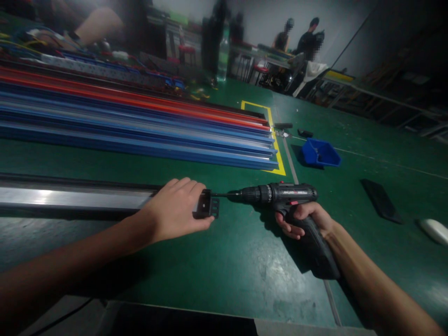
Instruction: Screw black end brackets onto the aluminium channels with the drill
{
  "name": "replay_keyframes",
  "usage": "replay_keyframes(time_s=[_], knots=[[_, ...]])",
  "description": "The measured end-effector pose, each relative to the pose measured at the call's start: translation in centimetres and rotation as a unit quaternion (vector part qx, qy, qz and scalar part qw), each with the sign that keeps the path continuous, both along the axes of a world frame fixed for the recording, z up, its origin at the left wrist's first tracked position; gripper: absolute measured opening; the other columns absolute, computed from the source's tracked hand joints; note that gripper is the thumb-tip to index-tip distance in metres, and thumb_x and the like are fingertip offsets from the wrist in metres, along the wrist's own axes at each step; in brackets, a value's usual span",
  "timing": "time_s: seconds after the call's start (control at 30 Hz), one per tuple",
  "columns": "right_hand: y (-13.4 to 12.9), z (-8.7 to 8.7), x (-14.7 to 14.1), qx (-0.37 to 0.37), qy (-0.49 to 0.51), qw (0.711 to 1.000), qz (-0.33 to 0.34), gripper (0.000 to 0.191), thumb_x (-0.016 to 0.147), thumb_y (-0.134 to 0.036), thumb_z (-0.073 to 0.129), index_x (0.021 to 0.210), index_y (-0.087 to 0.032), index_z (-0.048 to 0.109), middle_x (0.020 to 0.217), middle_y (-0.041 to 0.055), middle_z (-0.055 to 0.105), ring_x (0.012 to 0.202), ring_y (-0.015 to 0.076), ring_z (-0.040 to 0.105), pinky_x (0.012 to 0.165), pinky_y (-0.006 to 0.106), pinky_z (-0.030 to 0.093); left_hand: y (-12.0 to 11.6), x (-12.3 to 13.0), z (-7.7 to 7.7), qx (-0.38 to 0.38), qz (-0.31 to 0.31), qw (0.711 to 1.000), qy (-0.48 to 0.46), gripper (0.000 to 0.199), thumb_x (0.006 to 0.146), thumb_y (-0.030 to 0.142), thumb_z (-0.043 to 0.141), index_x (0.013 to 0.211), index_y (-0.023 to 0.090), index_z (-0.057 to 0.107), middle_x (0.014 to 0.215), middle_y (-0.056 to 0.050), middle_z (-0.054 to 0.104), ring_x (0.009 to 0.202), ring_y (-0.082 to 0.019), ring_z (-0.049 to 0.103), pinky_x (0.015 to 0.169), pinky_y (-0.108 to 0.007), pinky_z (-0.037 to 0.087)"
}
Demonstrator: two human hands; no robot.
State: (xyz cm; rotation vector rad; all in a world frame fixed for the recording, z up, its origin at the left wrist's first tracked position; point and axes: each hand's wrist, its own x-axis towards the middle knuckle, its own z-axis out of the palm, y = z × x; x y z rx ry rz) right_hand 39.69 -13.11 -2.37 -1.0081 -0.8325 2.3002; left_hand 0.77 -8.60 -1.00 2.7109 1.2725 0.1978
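My left hand (pixel 175 205) is closed over the right end of a long black and silver metal profile (pixel 70 193) lying on the green table. A black end cap with a slotted tab (pixel 214 208) shows just past my fingers. My right hand (pixel 308 219) grips a black cordless drill (pixel 292 192) by its handle, pointed left. Its long thin bit (pixel 220 194) reaches the end cap beside my left fingers; whether the tip sits in a screw is hidden.
Several blue profiles (pixel 140 135) and red ones (pixel 140 95) lie behind, ending at yellow tape (pixel 281 161). To the right are a blue bin (pixel 320 154), a black phone-like slab (pixel 381 200) and a white rounded object (pixel 434 231). A bottle (pixel 223 56) stands behind; people are in the background.
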Motion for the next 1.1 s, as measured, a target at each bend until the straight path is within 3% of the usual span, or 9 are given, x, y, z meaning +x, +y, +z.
replay_keyframes(time_s=[0.27,1.1], knots=[[-0.26,0.25,-0.17,0.002,-0.022,1.000,-0.011,0.031,0.068,-0.029,0.066,0.091,-0.011,0.075,0.070,0.0071,0.069,0.044,0.0100,0.044,0.047,0.026,0.045,-0.06,-0.13,0.03,0.001,0.000,1.000,0.006,0.054,0.089,0.065,0.059,0.113,0.017,0.068,0.110,-0.012,0.073,0.103,-0.032,0.065,0.091,-0.047,0.046],[-0.21,0.12,-0.07,-0.001,0.016,1.000,-0.005,0.035,0.069,-0.025,0.063,0.095,-0.006,0.076,0.072,0.0083,0.069,0.045,0.0090,0.046,0.049,0.024,0.045,-0.09,0.02,0.19,-0.014,0.007,1.000,-0.009,0.053,0.088,0.062,0.061,0.112,0.016,0.069,0.111,-0.014,0.073,0.105,-0.034,0.065,0.092,-0.047,0.046]])
